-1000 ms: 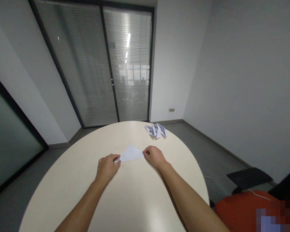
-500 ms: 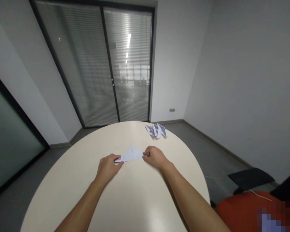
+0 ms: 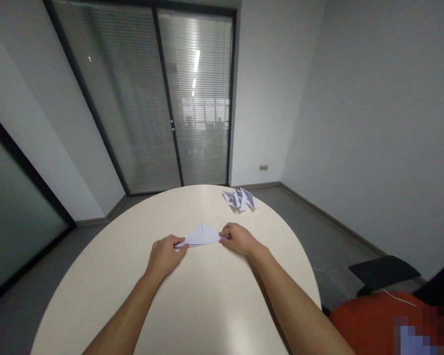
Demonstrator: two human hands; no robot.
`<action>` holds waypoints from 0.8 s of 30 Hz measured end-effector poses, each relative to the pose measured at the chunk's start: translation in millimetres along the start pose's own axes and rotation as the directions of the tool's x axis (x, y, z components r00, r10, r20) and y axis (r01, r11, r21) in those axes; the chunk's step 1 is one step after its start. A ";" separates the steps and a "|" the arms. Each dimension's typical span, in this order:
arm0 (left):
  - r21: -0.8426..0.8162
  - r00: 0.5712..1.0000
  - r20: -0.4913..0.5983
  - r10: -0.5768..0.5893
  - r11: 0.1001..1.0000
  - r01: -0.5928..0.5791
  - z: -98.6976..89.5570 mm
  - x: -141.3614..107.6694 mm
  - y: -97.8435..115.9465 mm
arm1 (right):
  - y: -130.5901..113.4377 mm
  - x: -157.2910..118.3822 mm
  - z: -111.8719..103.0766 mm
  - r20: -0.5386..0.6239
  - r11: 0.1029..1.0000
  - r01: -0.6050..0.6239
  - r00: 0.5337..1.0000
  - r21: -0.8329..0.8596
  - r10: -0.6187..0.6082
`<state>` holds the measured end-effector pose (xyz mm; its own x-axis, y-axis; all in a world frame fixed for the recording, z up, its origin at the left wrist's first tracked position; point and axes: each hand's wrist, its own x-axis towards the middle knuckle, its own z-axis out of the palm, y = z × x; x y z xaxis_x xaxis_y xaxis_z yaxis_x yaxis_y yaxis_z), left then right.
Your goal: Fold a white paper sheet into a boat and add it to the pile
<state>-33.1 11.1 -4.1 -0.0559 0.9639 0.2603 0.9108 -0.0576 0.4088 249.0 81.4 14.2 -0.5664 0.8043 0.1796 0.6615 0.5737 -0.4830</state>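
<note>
A folded white paper point(image 3: 202, 234) with a raised peak and a crease down its middle is at the centre of the round cream table point(image 3: 192, 305). My left hand point(image 3: 165, 254) pinches its left corner between thumb and fingers. On the other side, my right hand point(image 3: 239, 238) grips the right corner, with the fingertips curled round it. The parts of the paper under the fingers are hidden.
Several folded papers with dark printed patterns point(image 3: 240, 199) lie near the table's far right edge. A chair with a red seat point(image 3: 370, 315) and a black armrest point(image 3: 384, 272) stands at the lower right. Glass doors with blinds are beyond the table.
The paper's lower edge has shifted slightly between my hands, and both hands keep their hold. Otherwise hardly anything has moved.
</note>
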 end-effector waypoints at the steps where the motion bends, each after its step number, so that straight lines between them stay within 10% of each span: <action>1: 0.003 1.000 -0.001 -0.002 1.000 0.002 -0.2 0.0 0.6 | 0.1 -0.1 0.1 -0.003 1.000 0.004 1.000 -0.005 -0.004; 24: 0.183 1.000 -0.026 0.016 0.983 -0.011 -7.0 -1.4 4.9 | 5.8 1.1 2.2 -0.028 0.997 0.032 0.999 -0.072 -0.035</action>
<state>-31.4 7.7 3.7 -0.0520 0.9557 0.2898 0.9709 -0.0196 0.2388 251.1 85.3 9.7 -0.5750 0.7880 0.2202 0.6764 0.6092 -0.4140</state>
